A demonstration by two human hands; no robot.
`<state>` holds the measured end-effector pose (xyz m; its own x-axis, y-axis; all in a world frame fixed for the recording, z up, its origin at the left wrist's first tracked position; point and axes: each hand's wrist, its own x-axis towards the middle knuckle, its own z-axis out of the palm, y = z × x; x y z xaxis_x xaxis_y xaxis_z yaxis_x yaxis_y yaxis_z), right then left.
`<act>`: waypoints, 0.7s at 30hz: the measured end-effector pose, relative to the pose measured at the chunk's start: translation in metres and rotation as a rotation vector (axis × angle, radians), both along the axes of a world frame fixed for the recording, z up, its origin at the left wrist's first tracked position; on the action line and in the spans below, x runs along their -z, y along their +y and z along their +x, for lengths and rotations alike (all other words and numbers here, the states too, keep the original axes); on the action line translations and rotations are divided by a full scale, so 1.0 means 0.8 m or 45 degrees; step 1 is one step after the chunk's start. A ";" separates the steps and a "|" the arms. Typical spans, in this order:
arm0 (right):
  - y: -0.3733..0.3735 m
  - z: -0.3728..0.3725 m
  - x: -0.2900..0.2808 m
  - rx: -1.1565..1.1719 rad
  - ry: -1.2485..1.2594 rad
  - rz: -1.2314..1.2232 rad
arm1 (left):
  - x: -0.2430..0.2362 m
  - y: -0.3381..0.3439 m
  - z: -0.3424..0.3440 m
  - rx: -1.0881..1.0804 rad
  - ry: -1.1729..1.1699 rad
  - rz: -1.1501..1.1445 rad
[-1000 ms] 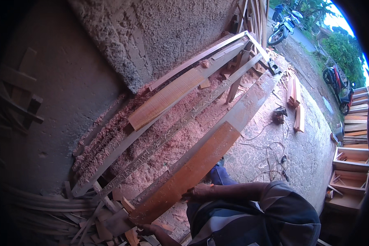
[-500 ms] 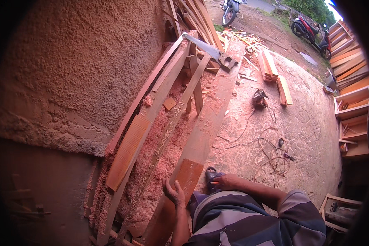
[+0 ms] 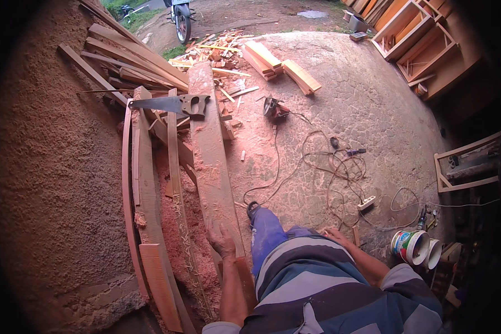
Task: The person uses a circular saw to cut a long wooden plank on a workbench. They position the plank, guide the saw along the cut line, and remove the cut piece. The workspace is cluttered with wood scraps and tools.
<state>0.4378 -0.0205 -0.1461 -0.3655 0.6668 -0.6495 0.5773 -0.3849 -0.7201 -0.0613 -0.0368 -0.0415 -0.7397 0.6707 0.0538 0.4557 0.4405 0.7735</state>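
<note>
My left hand (image 3: pixel 221 241) rests on the long thick plank (image 3: pixel 210 161), its fingers apart and no tool in it. Just behind the hand, partly under my forearm, lies a reddish-brown board (image 3: pixel 244 278). My right hand (image 3: pixel 335 237) is at my right side, beyond my hip. Its fingers are small and partly hidden, so I cannot make out what it holds. At the far end of the plank a handsaw (image 3: pixel 167 104) lies across the timbers, handle on the plank. An orange-brown board (image 3: pixel 157 278) lies on the left beam (image 3: pixel 146 195).
Sawdust (image 3: pixel 197 250) fills the gap between the timbers. On the floor to the right are a red and black power tool (image 3: pixel 275 109), tangled cords (image 3: pixel 348 178), a white power strip (image 3: pixel 367 203) and buckets (image 3: pixel 411 247). Cut boards (image 3: pixel 300 77) and offcuts (image 3: pixel 222 50) lie ahead; a rough wall (image 3: pixel 55 167) stands left.
My view has turned right, bringing the buckets and power strip into sight. My left hand has moved forward along the plank. My right hand, earlier with an orange pencil-like stick, has shifted to my right side.
</note>
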 end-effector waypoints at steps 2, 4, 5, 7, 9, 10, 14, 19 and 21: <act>0.001 0.000 0.014 0.097 -0.090 -0.134 | 0.002 0.028 -0.007 0.025 -0.015 -0.012; 0.012 -0.007 0.021 0.116 -0.122 -0.057 | 0.007 0.050 -0.016 0.039 -0.018 -0.009; 0.023 -0.014 0.025 0.127 -0.132 -0.089 | 0.010 0.059 -0.019 0.040 -0.028 -0.022; 0.058 -0.030 0.036 0.088 -0.145 -0.125 | 0.017 0.078 -0.025 0.023 -0.032 -0.049; 0.098 -0.039 0.045 -0.016 -0.159 -0.139 | 0.023 0.098 -0.030 -0.009 -0.013 -0.065; 0.119 -0.039 0.046 -0.062 -0.214 -0.182 | 0.025 0.108 -0.035 -0.026 -0.006 -0.121; 0.190 -0.052 0.022 -0.191 -0.293 -0.143 | 0.028 0.159 -0.042 -0.056 0.052 -0.211; 0.257 -0.077 -0.029 0.100 -0.080 -0.233 | 0.017 0.244 -0.049 0.027 0.217 -0.197; 0.272 -0.090 -0.035 0.263 -0.154 -0.215 | 0.009 0.283 -0.056 0.082 0.235 -0.190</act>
<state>0.3659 0.1974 -0.1181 -0.1464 0.5978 -0.7882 0.5522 -0.6117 -0.5665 -0.1057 0.1896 -0.0491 -0.6818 0.7271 0.0810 0.6142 0.5087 0.6033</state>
